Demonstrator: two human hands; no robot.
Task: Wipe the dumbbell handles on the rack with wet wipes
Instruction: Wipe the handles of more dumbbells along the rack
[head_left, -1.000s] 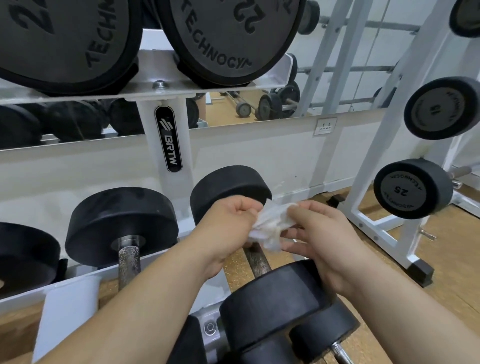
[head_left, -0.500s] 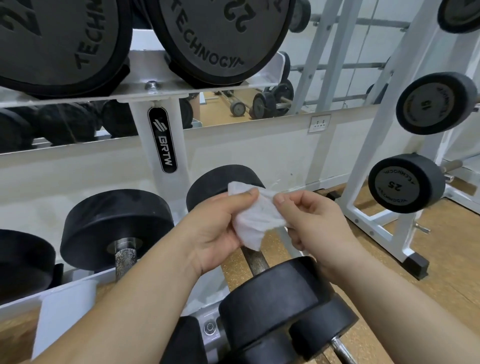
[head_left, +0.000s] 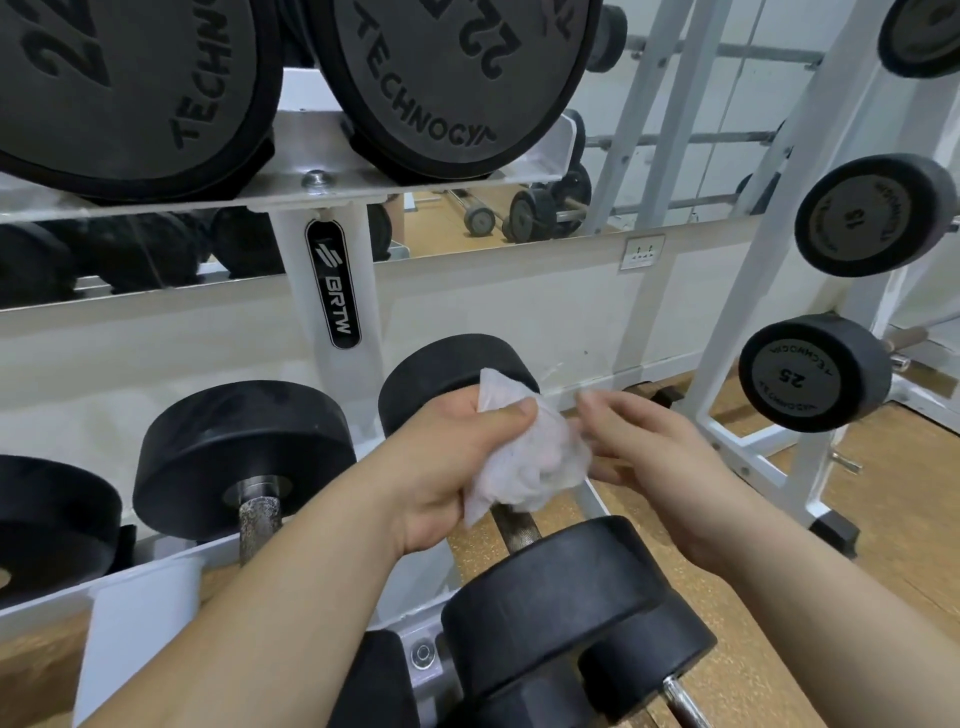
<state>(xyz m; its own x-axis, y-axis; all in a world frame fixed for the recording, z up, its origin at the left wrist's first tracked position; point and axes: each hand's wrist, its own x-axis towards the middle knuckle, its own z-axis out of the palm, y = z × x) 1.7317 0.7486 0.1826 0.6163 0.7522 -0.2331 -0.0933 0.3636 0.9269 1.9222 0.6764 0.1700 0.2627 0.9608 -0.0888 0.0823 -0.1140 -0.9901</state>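
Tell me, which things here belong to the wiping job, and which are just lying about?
Job: wet wipe gripped in left hand; right hand beside it; dumbbell handle below; neighbouring handle.
Just there: wall socket; 25 dumbbell at right.

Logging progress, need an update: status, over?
Left hand grips wipe. Right hand open beside it. Handle below wipe, contact unclear. Nothing blocking.

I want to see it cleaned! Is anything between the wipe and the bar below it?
Nothing visible is between them. The left hand holds the wet wipe just above the bare dumbbell handle.
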